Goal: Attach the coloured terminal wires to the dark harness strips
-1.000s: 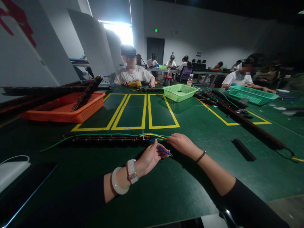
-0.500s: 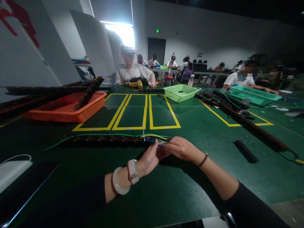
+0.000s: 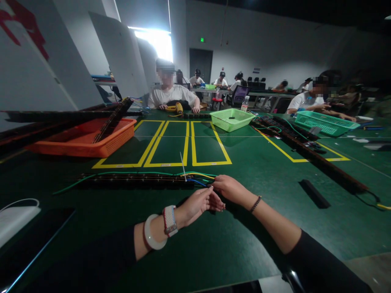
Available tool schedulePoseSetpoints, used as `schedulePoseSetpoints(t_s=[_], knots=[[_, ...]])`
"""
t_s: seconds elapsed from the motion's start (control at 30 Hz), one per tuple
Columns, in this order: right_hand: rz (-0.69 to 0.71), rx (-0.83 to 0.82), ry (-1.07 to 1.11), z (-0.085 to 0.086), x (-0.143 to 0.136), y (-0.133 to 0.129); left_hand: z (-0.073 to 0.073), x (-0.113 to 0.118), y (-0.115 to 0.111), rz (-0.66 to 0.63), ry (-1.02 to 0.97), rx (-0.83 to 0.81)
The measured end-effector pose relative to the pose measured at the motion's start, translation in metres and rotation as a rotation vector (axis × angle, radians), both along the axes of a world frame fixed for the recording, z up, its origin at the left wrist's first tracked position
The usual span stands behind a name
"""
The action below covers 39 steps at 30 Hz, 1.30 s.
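Observation:
A long dark strip point(image 3: 137, 181) lies across the green table, with a green wire point(image 3: 100, 174) along its top and a white cable tie point(image 3: 183, 167) standing up near its right end. A yellow wire point(image 3: 198, 175) and a blue wire point(image 3: 197, 182) run from that end to my right hand point(image 3: 233, 189), whose fingers are closed round the wires. Just below the wire ends is my left hand point(image 3: 201, 205), palm turned inward, fingers stretched out and holding nothing that shows. The fingertips of both hands are close together.
An orange basket point(image 3: 119, 140) holding dark strips stands at the left, a light green basket point(image 3: 232, 120) further back. A short black piece point(image 3: 314, 194) lies at the right, below a long dark strip point(image 3: 336, 171). Across the table sits a person point(image 3: 174, 95) by a yellow tool point(image 3: 177, 108).
My left hand has moved down slightly, off the blue wire, and its fingers have opened. My right hand has shifted a little to the left. The cable tie leans more to the left.

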State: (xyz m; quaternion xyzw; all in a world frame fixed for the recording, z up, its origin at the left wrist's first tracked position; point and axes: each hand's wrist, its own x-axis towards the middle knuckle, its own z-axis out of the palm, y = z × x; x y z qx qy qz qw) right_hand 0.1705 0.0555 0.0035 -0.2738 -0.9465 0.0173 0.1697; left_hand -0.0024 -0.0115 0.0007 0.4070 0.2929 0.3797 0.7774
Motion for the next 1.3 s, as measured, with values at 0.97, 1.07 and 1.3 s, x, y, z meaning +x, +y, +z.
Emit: schedulePoseSetpoints(t_s=[0.97,1.07,1.3], knots=[[-0.096,-0.558,0.077,0.014,-0.027,0.046,0.004,0.001,0.000,0.031,0.011,-0.039],[-0.081,-0.628,0.012,0.018,-0.030,0.050,0.005,0.002,0.000,0.022,0.016,-0.040],[-0.141,-0.705,-0.088,0.025,-0.034,0.047,0.006,0.003,-0.001,0.055,0.007,-0.087]])
